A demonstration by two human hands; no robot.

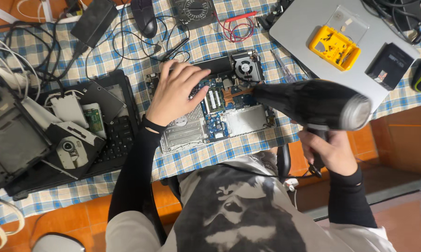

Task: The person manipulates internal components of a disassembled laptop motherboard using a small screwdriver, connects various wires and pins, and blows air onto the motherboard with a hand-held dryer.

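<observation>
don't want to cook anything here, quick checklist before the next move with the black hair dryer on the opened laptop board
1. Right hand grips the black hair dryer by its handle: ok.
2. Nozzle aimed at the opened laptop board: ok.
3. Left hand lies flat on the board, close to the nozzle: not ok.
4. Dryer running or not: cannot tell.
5. Yellow plastic parts tray on the grey laptop lid, away from the nozzle: ok.

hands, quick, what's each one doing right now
Left hand: open, fingers spread, resting flat on the opened laptop board.
Right hand: closed around the handle of the black hair dryer.
</observation>
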